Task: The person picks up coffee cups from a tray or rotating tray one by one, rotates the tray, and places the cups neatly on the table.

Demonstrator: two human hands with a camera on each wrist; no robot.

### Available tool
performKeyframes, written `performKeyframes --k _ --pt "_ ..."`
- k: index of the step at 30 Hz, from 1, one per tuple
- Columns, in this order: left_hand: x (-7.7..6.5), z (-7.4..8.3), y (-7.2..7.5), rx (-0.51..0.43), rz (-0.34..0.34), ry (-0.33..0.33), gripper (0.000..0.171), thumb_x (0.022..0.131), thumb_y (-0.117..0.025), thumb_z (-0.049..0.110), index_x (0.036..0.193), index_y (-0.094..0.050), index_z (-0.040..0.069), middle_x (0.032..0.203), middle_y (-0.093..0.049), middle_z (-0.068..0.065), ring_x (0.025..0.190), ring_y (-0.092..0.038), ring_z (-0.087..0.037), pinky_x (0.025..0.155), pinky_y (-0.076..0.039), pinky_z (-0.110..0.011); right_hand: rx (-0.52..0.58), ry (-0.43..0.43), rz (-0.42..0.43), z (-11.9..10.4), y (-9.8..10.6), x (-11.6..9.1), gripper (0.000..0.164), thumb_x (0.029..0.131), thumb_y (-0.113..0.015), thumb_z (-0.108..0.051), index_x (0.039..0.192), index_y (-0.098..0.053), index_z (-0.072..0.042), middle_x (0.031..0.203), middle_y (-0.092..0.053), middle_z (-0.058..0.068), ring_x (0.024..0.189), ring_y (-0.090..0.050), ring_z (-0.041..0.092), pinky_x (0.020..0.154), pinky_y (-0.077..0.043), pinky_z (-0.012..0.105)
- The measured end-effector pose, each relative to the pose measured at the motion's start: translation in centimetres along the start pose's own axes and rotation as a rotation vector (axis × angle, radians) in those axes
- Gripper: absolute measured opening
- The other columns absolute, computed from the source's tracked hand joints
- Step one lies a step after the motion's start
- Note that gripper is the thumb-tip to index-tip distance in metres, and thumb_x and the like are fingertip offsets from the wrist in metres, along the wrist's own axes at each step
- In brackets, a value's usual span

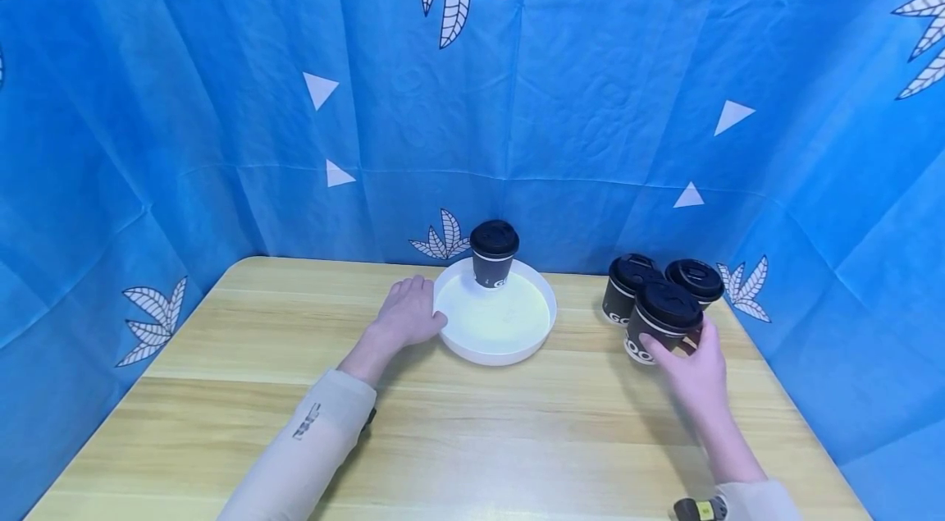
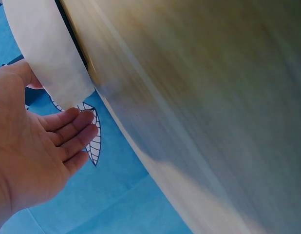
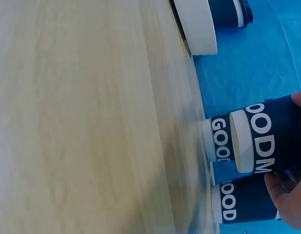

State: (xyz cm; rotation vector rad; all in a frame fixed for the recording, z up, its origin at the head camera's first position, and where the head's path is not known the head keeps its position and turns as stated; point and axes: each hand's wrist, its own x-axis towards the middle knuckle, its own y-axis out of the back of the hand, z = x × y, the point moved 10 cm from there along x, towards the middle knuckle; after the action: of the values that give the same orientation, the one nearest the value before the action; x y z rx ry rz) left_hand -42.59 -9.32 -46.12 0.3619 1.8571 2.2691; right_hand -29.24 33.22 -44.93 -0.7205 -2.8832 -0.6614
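Observation:
My left hand [image 1: 406, 314] grips the left rim of a round white tray [image 1: 509, 324], its thumb at the rim. In the left wrist view its fingers lie along the outside of the tray wall [image 2: 53, 53]. A dark lidded paper coffee cup [image 1: 492, 268] stands upright inside the tray, toward the back. On the right, my right hand [image 1: 697, 369] holds another black-lidded coffee cup [image 1: 668, 306] around its side. The right wrist view shows that cup's base [image 3: 243, 141] raised off the table. Two similar cups stand behind it, one left [image 1: 618, 301] and one right [image 1: 694, 279].
The light wood table [image 1: 502, 439] runs back to a blue patterned curtain [image 1: 554, 94], which also borders its left and right sides. The two standing cups are close to the table's back right corner.

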Motion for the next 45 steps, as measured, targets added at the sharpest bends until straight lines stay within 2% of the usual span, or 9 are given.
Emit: performKeyframes --k 2,7,14,21,26,34,36,40,45 --pt "0.0 0.0 0.0 0.002 -0.001 0.002 0.07 0.093 -0.06 0.036 0.143 -0.047 -0.009 0.135 -0.055 -0.022 0.125 -0.049 -0.037 0.119 -0.033 -0.05 0.007 -0.009 0.002 0.3 0.2 0.0 0.094 0.091 -0.081 -0.027 0.162 -0.024 -0.007 0.153 -0.044 0.017 0.138 -0.046 0.034 0.115 -0.039 0.052" --pt "0.0 0.0 -0.1 0.005 -0.002 0.003 0.069 0.093 -0.06 0.036 0.142 -0.047 -0.009 0.134 -0.055 -0.021 0.124 -0.049 -0.036 0.118 -0.033 -0.05 -0.007 -0.04 0.021 1.1 1.0 -0.1 0.093 0.091 -0.08 -0.031 0.162 -0.025 -0.007 0.153 -0.044 0.018 0.137 -0.046 0.035 0.113 -0.041 0.052" --pt "0.0 0.0 0.1 0.004 0.001 0.001 0.068 0.093 -0.061 0.036 0.141 -0.048 -0.009 0.131 -0.055 -0.021 0.12 -0.049 -0.035 0.117 -0.035 -0.05 -0.046 -0.059 0.06 2.0 2.1 0.3 0.09 0.091 -0.08 -0.033 0.16 -0.028 -0.006 0.151 -0.045 0.017 0.134 -0.05 0.034 0.109 -0.045 0.041" --pt "0.0 0.0 0.0 0.003 -0.002 0.004 0.068 0.093 -0.061 0.037 0.142 -0.048 -0.009 0.131 -0.055 -0.02 0.12 -0.049 -0.035 0.117 -0.035 -0.049 -0.045 -0.083 0.071 2.7 2.9 0.6 0.094 0.091 -0.08 -0.034 0.161 -0.025 -0.006 0.153 -0.043 0.018 0.137 -0.046 0.034 0.114 -0.041 0.049" --pt "0.1 0.0 0.0 0.001 0.001 0.004 0.069 0.093 -0.061 0.037 0.142 -0.048 -0.009 0.132 -0.055 -0.021 0.121 -0.049 -0.035 0.117 -0.034 -0.049 -0.053 -0.09 0.092 3.3 3.5 0.8 0.098 0.089 -0.081 -0.032 0.164 -0.022 -0.011 0.155 -0.042 0.015 0.136 -0.045 0.031 0.113 -0.043 0.043" --pt "0.0 0.0 0.0 -0.009 0.0 0.011 0.069 0.093 -0.062 0.037 0.142 -0.048 -0.009 0.131 -0.055 -0.02 0.121 -0.049 -0.035 0.118 -0.034 -0.05 -0.082 -0.124 0.106 4.5 4.8 1.1 0.101 0.088 -0.083 -0.037 0.162 -0.021 -0.007 0.158 -0.039 0.02 0.139 -0.043 0.036 0.111 -0.042 0.041" --pt "0.0 0.0 0.0 -0.011 -0.002 0.012 0.069 0.093 -0.062 0.037 0.143 -0.047 -0.009 0.132 -0.055 -0.021 0.122 -0.048 -0.035 0.118 -0.034 -0.05 -0.083 -0.127 0.117 4.6 5.2 1.1 0.101 0.088 -0.083 -0.036 0.162 -0.021 -0.007 0.158 -0.039 0.021 0.14 -0.044 0.038 0.113 -0.041 0.042" --pt "0.0 -0.1 0.0 -0.009 -0.001 0.012 0.069 0.093 -0.061 0.036 0.143 -0.047 -0.009 0.132 -0.055 -0.02 0.121 -0.048 -0.035 0.118 -0.034 -0.049 -0.093 -0.118 0.135 4.7 5.9 1.2 0.103 0.086 -0.084 -0.034 0.161 -0.02 -0.003 0.158 -0.038 0.026 0.14 -0.044 0.043 0.118 -0.034 0.053" --pt "0.0 0.0 0.0 -0.007 0.003 0.008 0.068 0.093 -0.061 0.036 0.142 -0.048 -0.009 0.129 -0.055 -0.019 0.119 -0.048 -0.034 0.116 -0.035 -0.049 -0.111 -0.125 0.152 4.9 6.6 1.4 0.104 0.085 -0.085 -0.033 0.16 -0.02 -0.001 0.156 -0.04 0.03 0.14 -0.044 0.046 0.12 -0.029 0.057"
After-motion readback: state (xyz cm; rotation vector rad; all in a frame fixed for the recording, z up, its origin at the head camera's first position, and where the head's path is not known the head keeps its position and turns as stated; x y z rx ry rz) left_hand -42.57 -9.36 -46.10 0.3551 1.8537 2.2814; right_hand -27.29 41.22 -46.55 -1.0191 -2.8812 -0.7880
